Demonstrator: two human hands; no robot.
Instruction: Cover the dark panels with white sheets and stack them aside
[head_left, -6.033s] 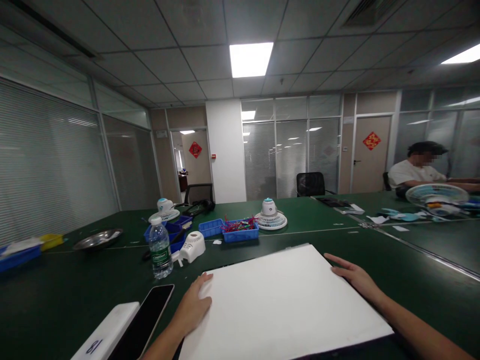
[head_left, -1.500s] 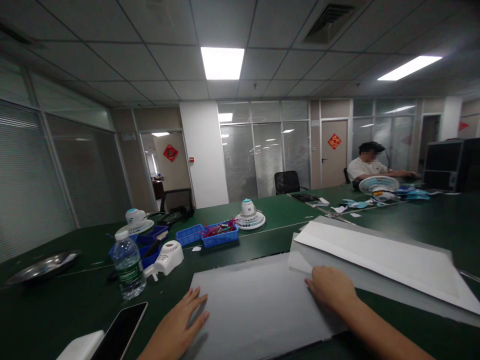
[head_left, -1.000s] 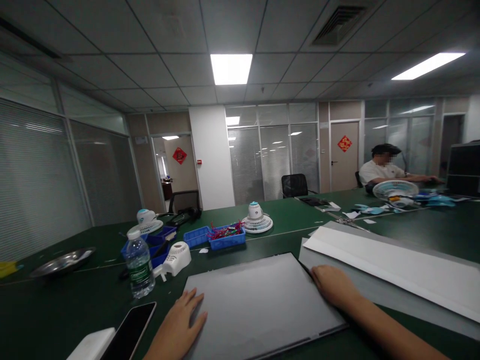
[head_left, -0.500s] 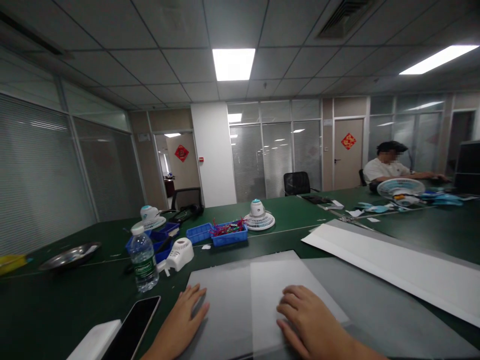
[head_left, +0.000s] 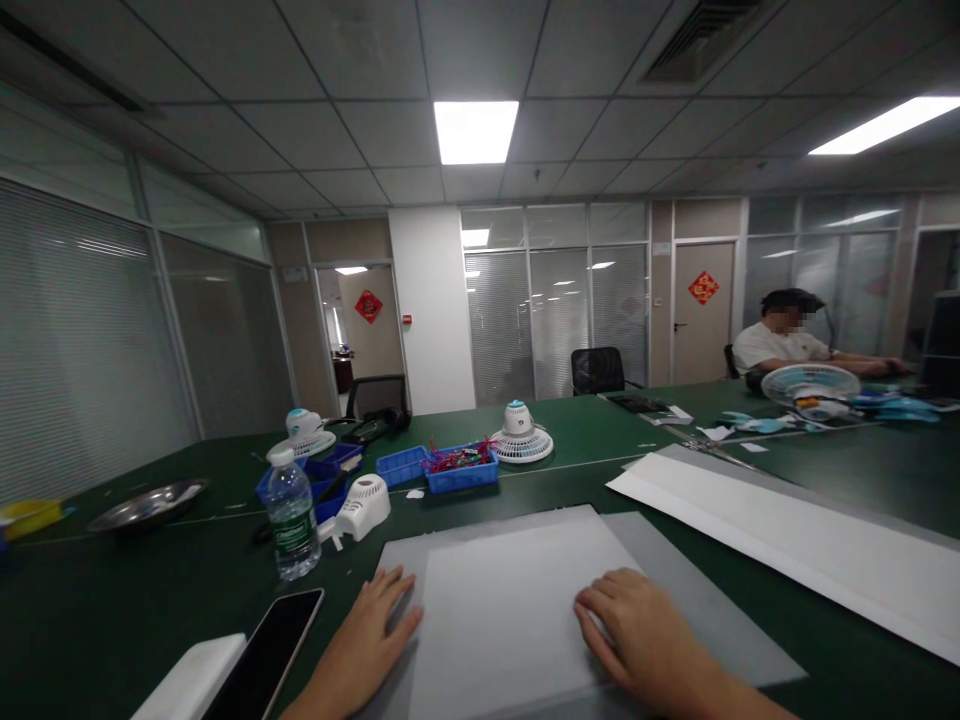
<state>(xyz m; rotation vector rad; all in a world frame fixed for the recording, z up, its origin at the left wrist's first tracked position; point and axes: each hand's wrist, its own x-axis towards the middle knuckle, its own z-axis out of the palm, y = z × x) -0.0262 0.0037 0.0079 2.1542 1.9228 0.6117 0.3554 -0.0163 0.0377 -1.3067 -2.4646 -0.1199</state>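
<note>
Two thin, pale translucent sheets overlap on the green table in front of me. Their shared area looks white, while the strip of one sheet at the left and the part of the other sheet at the right look grey. My left hand rests at the left edge of the stack, fingers stretched and thumb spread. Over the right part of the overlap lies my right hand, its fingers slightly bent and touching the surface. Nothing shows gripped in either hand.
Left of the sheets are a phone, a white box, a water bottle and a white housing. Blue trays and a fan part stand behind. A white board lies right; a person sits beyond.
The sheet on the right has slid left over the other, so the white overlap is wider and its right corner lies closer. My right hand sits slightly further right; my left hand is nearly unchanged.
</note>
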